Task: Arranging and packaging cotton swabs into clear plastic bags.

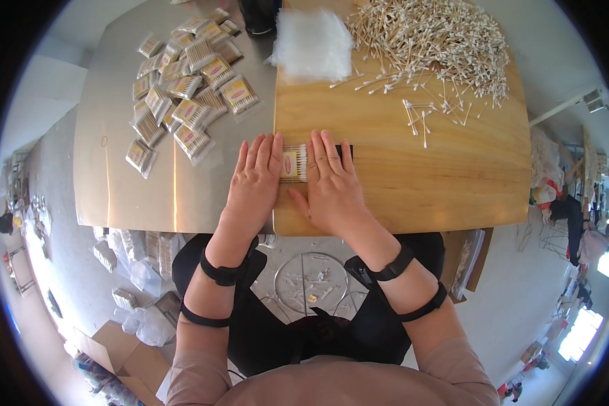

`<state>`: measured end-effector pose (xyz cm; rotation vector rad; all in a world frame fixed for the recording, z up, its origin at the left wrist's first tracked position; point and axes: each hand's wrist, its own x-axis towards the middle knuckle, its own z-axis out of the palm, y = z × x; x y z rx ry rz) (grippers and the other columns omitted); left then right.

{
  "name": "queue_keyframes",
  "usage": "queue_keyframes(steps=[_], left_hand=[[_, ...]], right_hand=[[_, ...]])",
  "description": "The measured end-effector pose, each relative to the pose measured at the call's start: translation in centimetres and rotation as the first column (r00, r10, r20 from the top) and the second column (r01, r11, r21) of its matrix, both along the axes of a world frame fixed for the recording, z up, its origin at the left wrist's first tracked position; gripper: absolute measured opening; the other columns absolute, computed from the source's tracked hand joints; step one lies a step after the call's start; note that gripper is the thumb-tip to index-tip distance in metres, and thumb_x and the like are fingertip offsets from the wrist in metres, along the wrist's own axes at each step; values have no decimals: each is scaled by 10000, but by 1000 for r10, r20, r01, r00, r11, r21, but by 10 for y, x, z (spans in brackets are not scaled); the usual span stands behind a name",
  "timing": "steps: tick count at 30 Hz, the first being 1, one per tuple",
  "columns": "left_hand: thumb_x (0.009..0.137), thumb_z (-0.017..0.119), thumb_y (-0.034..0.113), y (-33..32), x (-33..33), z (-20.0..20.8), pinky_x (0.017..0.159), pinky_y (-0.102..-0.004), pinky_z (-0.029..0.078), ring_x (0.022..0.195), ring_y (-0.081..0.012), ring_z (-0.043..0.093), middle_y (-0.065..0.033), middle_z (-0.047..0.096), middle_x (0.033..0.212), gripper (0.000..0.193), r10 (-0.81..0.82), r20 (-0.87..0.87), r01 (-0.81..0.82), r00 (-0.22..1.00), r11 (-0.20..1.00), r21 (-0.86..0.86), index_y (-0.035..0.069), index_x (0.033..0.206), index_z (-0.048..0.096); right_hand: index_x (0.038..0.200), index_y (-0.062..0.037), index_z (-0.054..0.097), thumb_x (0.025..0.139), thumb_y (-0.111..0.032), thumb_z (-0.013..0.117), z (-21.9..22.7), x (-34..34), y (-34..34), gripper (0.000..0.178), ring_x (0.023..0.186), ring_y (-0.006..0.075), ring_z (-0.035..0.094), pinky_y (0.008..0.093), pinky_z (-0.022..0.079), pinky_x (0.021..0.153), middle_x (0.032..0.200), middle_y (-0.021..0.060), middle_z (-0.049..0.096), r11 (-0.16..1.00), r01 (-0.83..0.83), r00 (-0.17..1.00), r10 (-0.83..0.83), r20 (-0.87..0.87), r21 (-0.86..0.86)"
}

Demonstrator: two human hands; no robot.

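Head view, and we are looking straight down on a wooden tabletop (413, 169) with both hands laid flat on it, near its front left corner. Our left hand (254, 177) and right hand (330, 181) sit side by side, fingers stretched out and pointing away from us, and between them they press on a small packet of cotton swabs (294, 164). Neither hand grips it; the palms are open and the fingertips bear down on its two ends. The packet lies flat with its sticks running left to right, so its long axis crosses in front of us, a red-and-yellow label showing at the left end. A dark strip (346, 151) peeks out from under the right fingers; we cannot tell what it is. We judge the packet light and a little slippery in its clear wrap, the swabs inside thin and easily bent, so the safe hold is across the short ends rather than squeezing the middle. Farther back lies a loose heap of cotton swabs (433, 44), a stack of clear bags (312, 44) beside it, and finished packets (186, 88) are spread over the grey metal surface (115, 176) to the left.
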<state>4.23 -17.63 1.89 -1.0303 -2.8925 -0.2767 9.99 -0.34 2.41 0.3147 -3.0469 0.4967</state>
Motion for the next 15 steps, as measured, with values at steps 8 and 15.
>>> queue_keyframes(steps=[8, 15], left_hand=[[843, 574, 105, 3, -2, 6, 1153, -512, 338, 1276, -308, 499, -157, 522, 1296, 659, -15, -13, 16, 1000, 1000, 18, -20, 1462, 387], [828, 566, 31, -3, -7, 12, 1155, -523, 324, 1233, -310, 517, -159, 537, 1241, 677, 25, -73, -21, 997, 998, 57, -5, 1475, 370]], right_hand=[[1434, 136, 389, 878, -442, 621, 2, -6, -14, 835, 1511, 370, 170, 539, 130, 1211, 1566, 281, 289, 999, -25, 1000, 25, -19, -29], [1419, 135, 413, 878, -431, 628, 2, 1, -5, 812, 1505, 363, 192, 527, 158, 1209, 1550, 283, 320, 999, -37, 999, 37, -15, 2]])
